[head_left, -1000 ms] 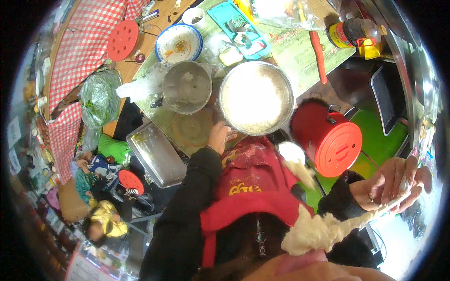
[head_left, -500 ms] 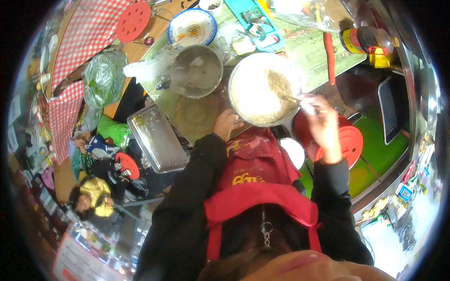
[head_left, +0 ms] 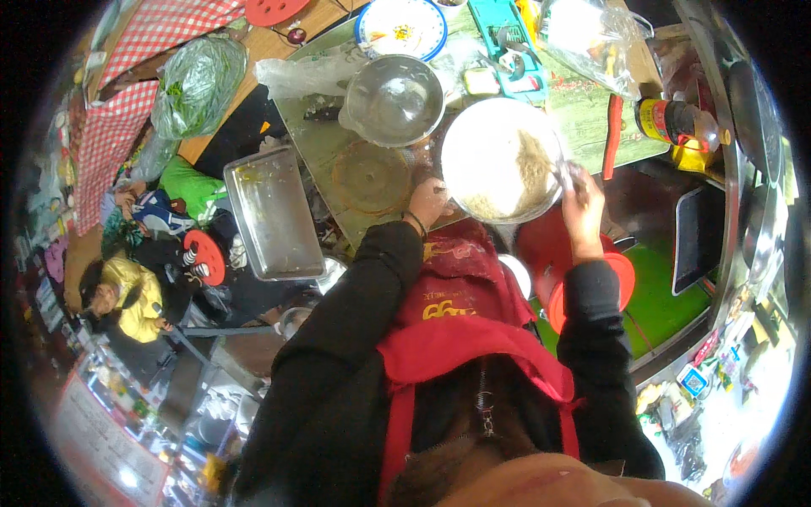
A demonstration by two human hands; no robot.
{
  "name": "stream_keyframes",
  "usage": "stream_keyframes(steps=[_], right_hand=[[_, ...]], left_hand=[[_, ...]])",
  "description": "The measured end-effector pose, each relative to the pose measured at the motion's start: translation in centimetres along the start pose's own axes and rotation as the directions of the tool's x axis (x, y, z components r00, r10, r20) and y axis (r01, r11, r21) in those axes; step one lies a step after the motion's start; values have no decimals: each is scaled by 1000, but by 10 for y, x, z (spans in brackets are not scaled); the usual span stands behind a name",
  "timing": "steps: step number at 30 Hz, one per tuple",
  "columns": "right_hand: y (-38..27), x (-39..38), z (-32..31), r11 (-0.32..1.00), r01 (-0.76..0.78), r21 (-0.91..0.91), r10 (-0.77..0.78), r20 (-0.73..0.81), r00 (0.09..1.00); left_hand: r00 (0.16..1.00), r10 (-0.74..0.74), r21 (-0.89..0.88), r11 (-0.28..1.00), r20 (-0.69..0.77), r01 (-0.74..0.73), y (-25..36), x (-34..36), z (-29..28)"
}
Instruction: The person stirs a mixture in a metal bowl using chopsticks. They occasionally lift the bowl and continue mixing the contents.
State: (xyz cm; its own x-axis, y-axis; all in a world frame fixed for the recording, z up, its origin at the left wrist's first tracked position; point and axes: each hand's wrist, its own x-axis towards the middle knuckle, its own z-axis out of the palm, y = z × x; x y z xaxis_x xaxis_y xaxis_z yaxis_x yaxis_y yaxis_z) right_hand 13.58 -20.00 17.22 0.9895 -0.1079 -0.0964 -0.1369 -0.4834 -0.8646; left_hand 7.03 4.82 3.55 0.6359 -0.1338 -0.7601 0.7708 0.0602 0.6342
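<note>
1. And the right hand [head_left: 583, 201] is back at the bowl [head_left: 515, 220]! A second ago it was swung far out to the bowl's right, trailing a long stretch of dough; now no strand hangs outside the bowl.
2. So, by my reading, the handwork is centred on the bowl again, with the dough [head_left: 532, 165] gathered inside it, a tan patch showing toward the right wall.
3. Glare whitens the rest of the bowl's inside, so how much dough fills it, I cannot tell.
4. The right hand's fingers are bent over the bowl's right rim, next to that tan patch; whether they grip anything, I cannot tell.
5. The left hand [head_left: 430, 201] stays at the bowl's lower left, fingers curled; whether it grips the rim or only rests beside it, I cannot tell.
6. Around the bowl: a pot [head_left: 395, 127] to its upper left, a red bucket [head_left: 541, 249] below its right side.
</note>
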Motion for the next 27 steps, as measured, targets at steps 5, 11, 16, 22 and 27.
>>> stream_keyframes(steps=[5,11,16,22,27], right_hand=[[-28,-62,12,980,134,-144,-111,159,981],[-32,-28,69,983,181,-25,-168,259,951],[1,-30,57,986,-154,-60,159,106,982],[-4,-77,34,934,-313,172,242,339,909],[-8,-76,25,818,-515,256,451,270,851]], left_hand=[[1000,7,-161,987,18,-4,-30,13,-2],[881,470,205,858,56,-471,-37,14,-9],[997,81,-86,993,18,-79,-8,-7,-19],[963,174,-252,941,-205,-224,36,-30,-56],[954,257,-597,745,-155,-297,73,-54,-105]])
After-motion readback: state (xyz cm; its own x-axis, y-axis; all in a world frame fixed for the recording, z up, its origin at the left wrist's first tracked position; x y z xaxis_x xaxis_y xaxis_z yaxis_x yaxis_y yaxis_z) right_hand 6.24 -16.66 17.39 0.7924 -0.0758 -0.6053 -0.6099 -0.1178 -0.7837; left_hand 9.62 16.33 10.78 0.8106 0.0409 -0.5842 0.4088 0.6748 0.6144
